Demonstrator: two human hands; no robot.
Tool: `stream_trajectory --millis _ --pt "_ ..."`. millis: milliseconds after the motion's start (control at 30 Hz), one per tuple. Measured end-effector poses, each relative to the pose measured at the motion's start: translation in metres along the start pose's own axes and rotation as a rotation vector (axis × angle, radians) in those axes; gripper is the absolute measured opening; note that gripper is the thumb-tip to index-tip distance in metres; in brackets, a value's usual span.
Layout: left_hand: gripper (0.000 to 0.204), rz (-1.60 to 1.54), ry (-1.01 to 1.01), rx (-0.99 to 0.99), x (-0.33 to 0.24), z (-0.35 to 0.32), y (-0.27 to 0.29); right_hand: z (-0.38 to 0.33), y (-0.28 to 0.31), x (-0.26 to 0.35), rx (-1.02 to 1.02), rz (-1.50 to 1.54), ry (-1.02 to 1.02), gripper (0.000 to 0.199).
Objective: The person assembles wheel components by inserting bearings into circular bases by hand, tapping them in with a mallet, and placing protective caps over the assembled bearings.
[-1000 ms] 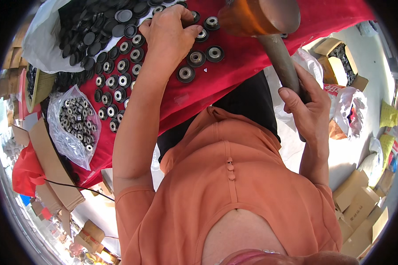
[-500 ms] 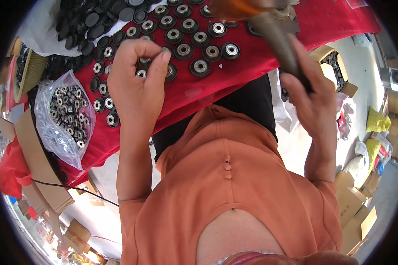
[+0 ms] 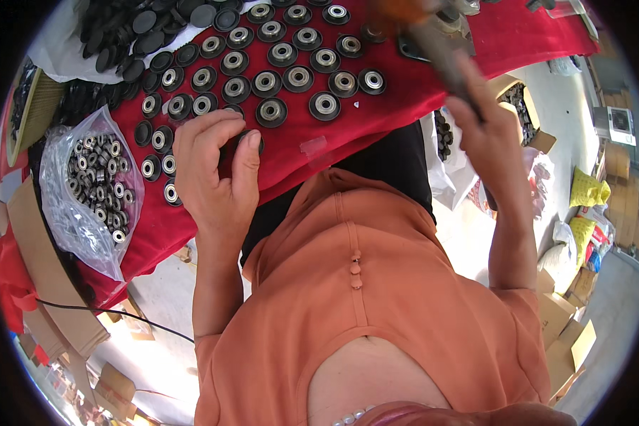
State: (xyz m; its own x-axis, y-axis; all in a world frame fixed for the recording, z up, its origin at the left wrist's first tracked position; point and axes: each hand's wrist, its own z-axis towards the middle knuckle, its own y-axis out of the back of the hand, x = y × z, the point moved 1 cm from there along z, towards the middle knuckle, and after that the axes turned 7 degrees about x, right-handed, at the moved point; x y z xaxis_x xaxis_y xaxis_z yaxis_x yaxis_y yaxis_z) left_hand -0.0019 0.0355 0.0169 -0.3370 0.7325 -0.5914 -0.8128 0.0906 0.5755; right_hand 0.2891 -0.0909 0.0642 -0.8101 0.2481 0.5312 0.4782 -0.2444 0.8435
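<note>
Head view, right hand (image 3: 491, 138) grip wrapped around mallet handle (image 3: 444, 53) slanting up-left, left hand (image 3: 216, 174) pinching black wheel (image 3: 240, 138)

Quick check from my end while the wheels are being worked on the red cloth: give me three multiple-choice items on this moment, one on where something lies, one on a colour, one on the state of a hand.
1. Where does the clear bag of small bearings lie?
A. on the person's left, on the red cloth
B. under the mallet
C. on the floor at the right

2. What colour is the cloth under the black wheels?
A. blue
B. red
C. white

3. What is the left hand doing?
A. resting flat and empty
B. gripping the mallet handle
C. pinching a black wheel with its fingertips

Answers: 1 A, the bag sits at the left edge of the cloth. 2 B, the cloth is plainly red. 3 C, thumb and fingers close on one wheel, while the right hand grips the mallet handle.
</note>
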Motion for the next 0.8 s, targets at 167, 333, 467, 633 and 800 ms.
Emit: stream_trajectory --millis 167,333,467,633,800 --pt "0.022 0.046 -0.03 -0.009 0.006 -0.003 -0.002 0.018 0.009 -0.001 0.07 0.061 -0.051 0.058" --pt "0.018 0.148 -0.13 -0.02 0.005 -0.008 -0.004 0.03 0.009 0.029 0.071 0.256 -0.126 0.053" --pt "0.015 0.162 -0.148 -0.044 0.003 -0.008 -0.004 0.044 -0.021 0.005 -0.004 0.044 0.169 0.052" --pt "0.014 0.144 -0.126 -0.012 0.002 -0.009 -0.007 0.048 0.0 0.027 0.093 0.171 0.018 0.053" --pt "0.014 0.125 -0.135 -0.003 0.003 -0.008 -0.008 0.065 -0.03 0.024 -0.055 0.014 0.431 0.052"
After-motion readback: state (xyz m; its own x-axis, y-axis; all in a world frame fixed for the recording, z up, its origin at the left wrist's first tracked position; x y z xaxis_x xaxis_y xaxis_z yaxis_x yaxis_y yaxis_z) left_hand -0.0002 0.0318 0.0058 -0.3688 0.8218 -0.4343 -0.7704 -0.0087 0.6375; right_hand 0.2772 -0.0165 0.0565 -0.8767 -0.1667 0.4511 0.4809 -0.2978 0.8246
